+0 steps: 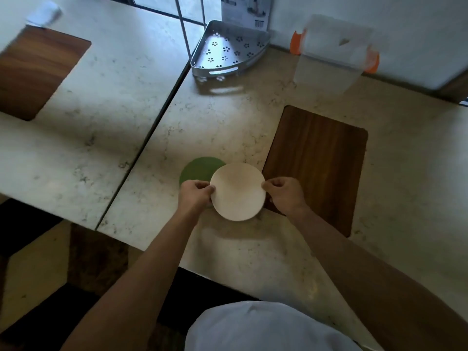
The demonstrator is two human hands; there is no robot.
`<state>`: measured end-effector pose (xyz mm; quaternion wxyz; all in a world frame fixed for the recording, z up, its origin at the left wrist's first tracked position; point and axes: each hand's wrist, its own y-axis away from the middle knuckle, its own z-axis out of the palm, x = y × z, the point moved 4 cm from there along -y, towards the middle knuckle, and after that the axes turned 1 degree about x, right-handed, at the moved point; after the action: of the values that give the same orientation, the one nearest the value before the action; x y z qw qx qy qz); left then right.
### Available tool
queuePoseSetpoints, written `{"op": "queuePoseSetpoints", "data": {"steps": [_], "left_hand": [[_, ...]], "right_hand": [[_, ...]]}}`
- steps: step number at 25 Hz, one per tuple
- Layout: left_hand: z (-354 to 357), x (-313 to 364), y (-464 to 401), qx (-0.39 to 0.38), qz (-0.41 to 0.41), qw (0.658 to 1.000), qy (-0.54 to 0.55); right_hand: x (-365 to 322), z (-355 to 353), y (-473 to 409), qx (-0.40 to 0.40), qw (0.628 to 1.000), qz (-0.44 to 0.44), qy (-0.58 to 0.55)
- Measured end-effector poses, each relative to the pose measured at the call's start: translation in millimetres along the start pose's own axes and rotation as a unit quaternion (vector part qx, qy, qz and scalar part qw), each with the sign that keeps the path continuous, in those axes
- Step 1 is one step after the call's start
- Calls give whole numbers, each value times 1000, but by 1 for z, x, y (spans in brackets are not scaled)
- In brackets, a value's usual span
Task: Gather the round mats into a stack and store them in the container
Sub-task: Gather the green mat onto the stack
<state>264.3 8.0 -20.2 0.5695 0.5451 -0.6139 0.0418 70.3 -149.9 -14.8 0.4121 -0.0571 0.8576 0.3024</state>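
Two hands hold a round white mat [238, 191].

The left hand [195, 195] and right hand [283, 195] pinch its sides. A green mat [196, 169] lies just left of it on the table [228, 130]; the clear container [334, 54] stands far behind.

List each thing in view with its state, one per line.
Cream mat: held at both edges, overlapping the green mat.
Green mat: flat on the table, partly covered.
Left hand: pinching the cream mat.
Right hand: pinching the cream mat.
Metal tray: empty.
Clear container: upright, blurred; contents unclear.
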Motion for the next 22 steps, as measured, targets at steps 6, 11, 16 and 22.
{"op": "queuePoseSetpoints", "data": {"steps": [6,11,16,22], "left_hand": [[-60,4,-29,92,0,996,4],[-79,-9,-42,115,-22,993,-17],[-76,-19,-39,130,-25,990,-37],[-69,-20,-37,135,-19,990,-41]], "right_hand": [[-46,59,-26,-39,998,-43,13],[-57,87,-36,-48,994,-55,80],[-50,91,-38,-20,992,-44,118],[-46,88,-42,-16,990,-45,131]]}}
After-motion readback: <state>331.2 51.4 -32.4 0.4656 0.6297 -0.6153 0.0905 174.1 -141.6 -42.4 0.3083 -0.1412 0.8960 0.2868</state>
